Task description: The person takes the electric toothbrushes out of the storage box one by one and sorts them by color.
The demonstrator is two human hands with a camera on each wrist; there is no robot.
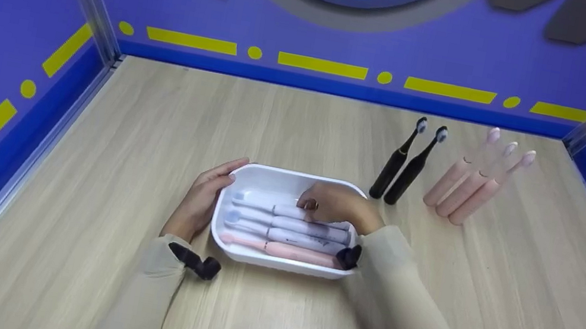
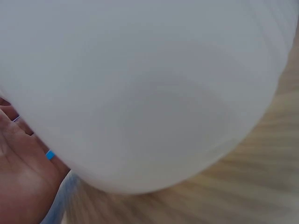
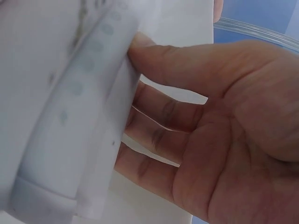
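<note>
A white plastic box (image 1: 276,261) sits in the middle of the table with electric toothbrushes lying side by side in it. My left hand (image 1: 200,199) holds the box's left end, thumb at the rim and fingers along the outer wall. Inside the box, my right hand (image 1: 337,204) pinches the rearmost white electric toothbrush (image 1: 288,210) between thumb and fingers. The right wrist view shows the thumb on one side of its handle (image 3: 60,135) and the curled fingers behind. In front lie more white toothbrushes (image 1: 309,242) and one pink toothbrush (image 1: 301,254), heads to the left.
Two black electric toothbrushes (image 1: 409,173) lie on the table right of the box, heads toward the back. Farther right, three pink toothbrushes (image 1: 472,190) lie in a row. Blue-purple panels (image 1: 315,36) with yellow marks bound the table at back and sides.
</note>
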